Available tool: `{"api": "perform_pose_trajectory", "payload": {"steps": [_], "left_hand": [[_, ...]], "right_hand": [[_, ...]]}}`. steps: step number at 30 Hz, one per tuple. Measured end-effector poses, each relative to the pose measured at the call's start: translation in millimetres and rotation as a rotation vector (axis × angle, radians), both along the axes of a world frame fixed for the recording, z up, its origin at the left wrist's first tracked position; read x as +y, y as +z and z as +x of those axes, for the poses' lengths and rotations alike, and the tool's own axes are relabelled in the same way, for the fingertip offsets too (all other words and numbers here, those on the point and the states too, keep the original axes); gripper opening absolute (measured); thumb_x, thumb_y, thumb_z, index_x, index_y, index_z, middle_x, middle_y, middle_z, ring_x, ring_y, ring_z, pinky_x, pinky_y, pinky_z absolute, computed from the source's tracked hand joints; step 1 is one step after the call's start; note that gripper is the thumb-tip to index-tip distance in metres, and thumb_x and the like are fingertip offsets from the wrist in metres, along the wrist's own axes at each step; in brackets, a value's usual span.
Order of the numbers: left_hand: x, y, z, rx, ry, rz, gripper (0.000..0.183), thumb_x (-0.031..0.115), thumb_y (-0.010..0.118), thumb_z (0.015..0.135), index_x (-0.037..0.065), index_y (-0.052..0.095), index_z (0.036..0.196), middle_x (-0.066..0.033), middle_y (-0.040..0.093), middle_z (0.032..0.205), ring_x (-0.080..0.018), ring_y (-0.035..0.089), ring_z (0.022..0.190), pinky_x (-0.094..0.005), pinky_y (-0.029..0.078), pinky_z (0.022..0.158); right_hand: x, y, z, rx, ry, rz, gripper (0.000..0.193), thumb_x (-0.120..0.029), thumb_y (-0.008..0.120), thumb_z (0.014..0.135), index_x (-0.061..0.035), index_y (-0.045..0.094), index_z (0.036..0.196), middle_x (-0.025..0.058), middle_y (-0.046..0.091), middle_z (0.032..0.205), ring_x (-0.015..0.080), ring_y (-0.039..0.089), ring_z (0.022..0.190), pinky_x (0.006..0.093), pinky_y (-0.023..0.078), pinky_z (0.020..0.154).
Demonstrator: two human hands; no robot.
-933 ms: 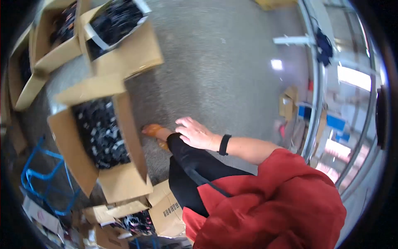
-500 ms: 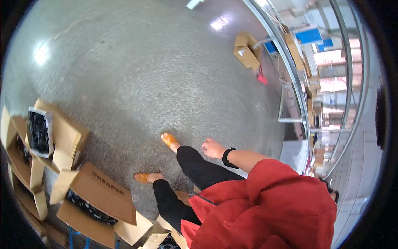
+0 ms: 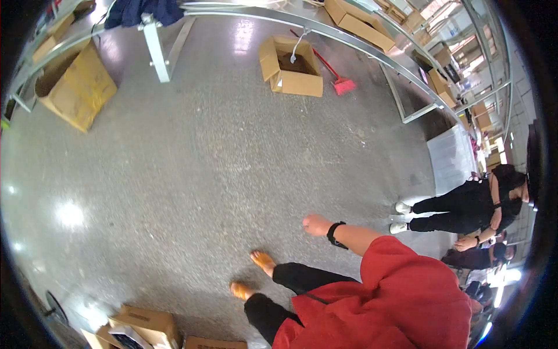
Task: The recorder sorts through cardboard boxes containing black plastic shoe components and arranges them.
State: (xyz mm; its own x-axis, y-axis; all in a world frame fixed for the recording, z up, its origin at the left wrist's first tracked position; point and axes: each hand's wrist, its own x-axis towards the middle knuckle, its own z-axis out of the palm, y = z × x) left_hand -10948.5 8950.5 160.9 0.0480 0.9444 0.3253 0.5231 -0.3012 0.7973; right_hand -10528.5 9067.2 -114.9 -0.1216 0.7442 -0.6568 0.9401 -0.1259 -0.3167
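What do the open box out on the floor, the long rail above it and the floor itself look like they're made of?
The open box looks like plain brown corrugated cardboard, matte, with its flaps folded out. The long rail seems to be metal, pale grey with a slight sheen, possibly galvanised or painted. The floor looks like speckled grey polished concrete or terrazzo; bright lamp reflections show a smooth finish.

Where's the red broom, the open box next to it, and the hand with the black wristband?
red broom [image 3: 344, 86], head view, on its red brush head.
open cardboard box [image 3: 297, 84], head view, on its front wall.
right hand [image 3: 317, 224], head view, on the back of the closed hand, which holds nothing that shows.
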Motion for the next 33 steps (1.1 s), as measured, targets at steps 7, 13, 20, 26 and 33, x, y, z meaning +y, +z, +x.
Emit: {"api": "perform_pose_trajectory", "payload": {"steps": [7,13,20,26,33], "left_hand": [[123,-50,91,0.019,-0.075,-0.494,0.039,0.003,0.059,0.076,0.003,0.053,0.114,-0.0199,0.052,0.119,-0.0383,0.05,0.107,-0.046,0.041,0.089],[247,-133,179,-0.031,-0.19,-0.79,0.029,0.004,0.055,0.082,0.001,0.054,0.11,-0.0194,0.056,0.108,-0.0376,0.052,0.102,-0.043,0.043,0.088],[299,-166,259,0.246,-0.17,-0.808,0.034,0.013,0.059,0.079,0.004,0.055,0.111,-0.0174,0.055,0.109,-0.0375,0.051,0.102,-0.0445,0.042,0.088],[311,-205,336,0.358,0.01,-0.804,0.043,0.018,0.064,0.072,0.006,0.055,0.113,-0.0137,0.055,0.112,-0.0347,0.05,0.107,-0.0482,0.036,0.093],[294,-195,397,0.331,0.184,-0.977,0.042,0.016,0.062,0.071,0.007,0.056,0.111,-0.0133,0.055,0.11,-0.0331,0.049,0.107,-0.0472,0.032,0.095]], "right_hand": [[242,37,66,-0.036,-0.173,0.121,0.027,-0.017,0.055,0.082,0.0004,0.056,0.103,0.0225,0.05,0.117,0.0395,0.046,0.109,0.0458,0.04,0.09],[439,2,175,-0.214,-0.2,0.175,0.037,-0.014,0.056,0.082,0.0008,0.05,0.115,0.0241,0.048,0.117,0.036,0.044,0.113,0.0454,0.036,0.096],[618,-98,256,-0.412,-0.1,0.279,0.062,-0.014,0.063,0.074,-0.0044,0.038,0.13,0.0164,0.037,0.134,0.0335,0.033,0.125,0.0442,0.032,0.1],[729,-186,340,-0.509,-0.001,0.328,0.102,-0.017,0.077,0.059,-0.0096,0.019,0.142,0.0138,0.027,0.144,0.0298,0.022,0.135,0.0427,0.023,0.108],[720,-224,321,-0.296,0.458,0.141,0.023,-0.02,0.055,0.078,-0.0032,0.066,0.088,0.0178,0.057,0.105,0.0339,0.055,0.102,0.0429,0.046,0.085]]}}
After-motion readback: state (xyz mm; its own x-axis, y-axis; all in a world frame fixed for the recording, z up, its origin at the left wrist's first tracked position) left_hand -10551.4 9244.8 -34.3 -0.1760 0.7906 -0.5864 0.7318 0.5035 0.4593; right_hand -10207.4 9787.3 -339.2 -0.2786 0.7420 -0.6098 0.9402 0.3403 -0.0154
